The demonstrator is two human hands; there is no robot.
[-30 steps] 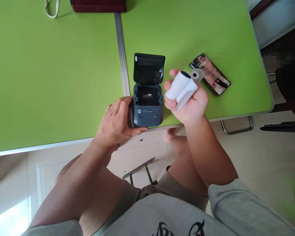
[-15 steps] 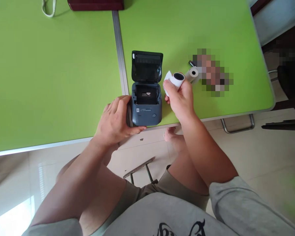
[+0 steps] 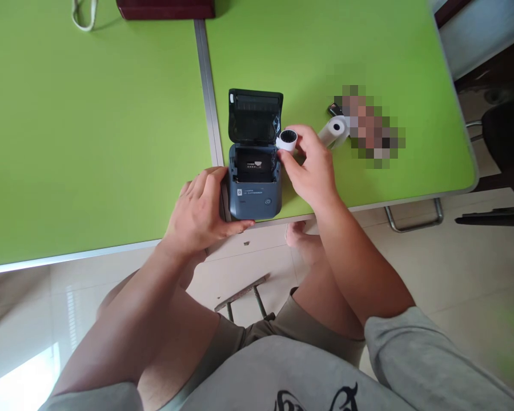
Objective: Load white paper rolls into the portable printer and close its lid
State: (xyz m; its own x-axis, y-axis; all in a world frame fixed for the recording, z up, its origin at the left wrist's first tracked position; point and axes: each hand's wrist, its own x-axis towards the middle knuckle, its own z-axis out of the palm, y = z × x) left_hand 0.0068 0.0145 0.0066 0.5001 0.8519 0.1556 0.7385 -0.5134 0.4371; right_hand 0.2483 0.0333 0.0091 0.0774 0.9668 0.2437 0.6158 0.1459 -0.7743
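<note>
A dark blue-grey portable label printer (image 3: 253, 201) sits near the table's front edge, its black lid (image 3: 256, 118) raised and its paper bay showing. My left hand (image 3: 199, 208) steadies the printer, fingers along its left side and thumb across its front. In my right hand (image 3: 312, 168) is a white paper roll (image 3: 287, 144) with a dark core, pinched between thumb and fingers just right of the bay. The roll is outside the printer. A second white paper roll (image 3: 329, 131) lies on the table beyond my right hand.
The green table (image 3: 111, 125) has a metal seam (image 3: 208, 91) left of the printer. A dark red box (image 3: 166, 8) and a white cord (image 3: 84, 25) are at the far edge. A pixelated patch hides something at the right. A black chair (image 3: 508, 137) stands beyond the table.
My right hand has brought the paper roll left, close to the printer's right side, and turned it more upright. My left hand and the printer have stayed in place.
</note>
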